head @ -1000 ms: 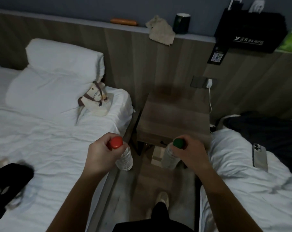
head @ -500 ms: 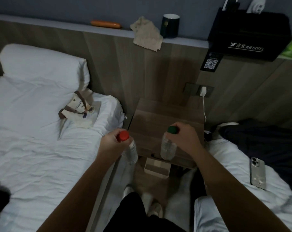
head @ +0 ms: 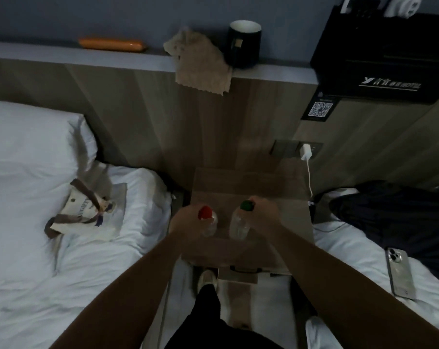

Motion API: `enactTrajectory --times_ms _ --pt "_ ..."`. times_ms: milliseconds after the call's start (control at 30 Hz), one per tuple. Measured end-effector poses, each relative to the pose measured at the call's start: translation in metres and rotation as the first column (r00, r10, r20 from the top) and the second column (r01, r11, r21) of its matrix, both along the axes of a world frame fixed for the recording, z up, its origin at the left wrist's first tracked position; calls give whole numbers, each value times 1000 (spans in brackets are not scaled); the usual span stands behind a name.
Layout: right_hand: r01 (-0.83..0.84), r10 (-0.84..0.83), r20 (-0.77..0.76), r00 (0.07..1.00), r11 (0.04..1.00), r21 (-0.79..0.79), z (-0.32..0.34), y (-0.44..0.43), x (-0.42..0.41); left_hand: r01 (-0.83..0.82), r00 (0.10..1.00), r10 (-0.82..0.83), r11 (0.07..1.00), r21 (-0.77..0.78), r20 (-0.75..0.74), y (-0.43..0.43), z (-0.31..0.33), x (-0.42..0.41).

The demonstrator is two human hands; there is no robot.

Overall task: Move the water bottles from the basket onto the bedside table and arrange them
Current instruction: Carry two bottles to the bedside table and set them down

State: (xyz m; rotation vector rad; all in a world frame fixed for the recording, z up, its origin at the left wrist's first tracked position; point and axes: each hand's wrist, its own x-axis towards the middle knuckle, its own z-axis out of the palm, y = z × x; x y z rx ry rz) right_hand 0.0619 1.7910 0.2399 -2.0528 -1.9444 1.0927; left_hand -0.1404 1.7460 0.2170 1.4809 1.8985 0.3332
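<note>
The left hand (head: 185, 224) is gripping a red-capped bottle (head: 209, 224) near its top. The right hand (head: 265, 214) is gripping a green-capped bottle (head: 239, 226), both upright, side by side over the bedside table (head: 251, 181).

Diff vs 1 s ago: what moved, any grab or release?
Both hands carried their bottles forward, from over the floor to above the bedside table: left hand with the red-capped bottle, right hand with the green-capped bottle. No release; each grip stays near the cap. Phone, tote bag, mug unmoved.
</note>
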Motion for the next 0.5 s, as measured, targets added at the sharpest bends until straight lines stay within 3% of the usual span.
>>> enactTrajectory --times_ms 233,500 --pt "156 -153 49 987 985 -77 -19 56 -34 -19 997 26 995 -96 72 77 -19 -24" --pt "220 -214 60 975 967 -131 -29 91 -55 -5 996 16 992 -129 85 124 -35 -42"
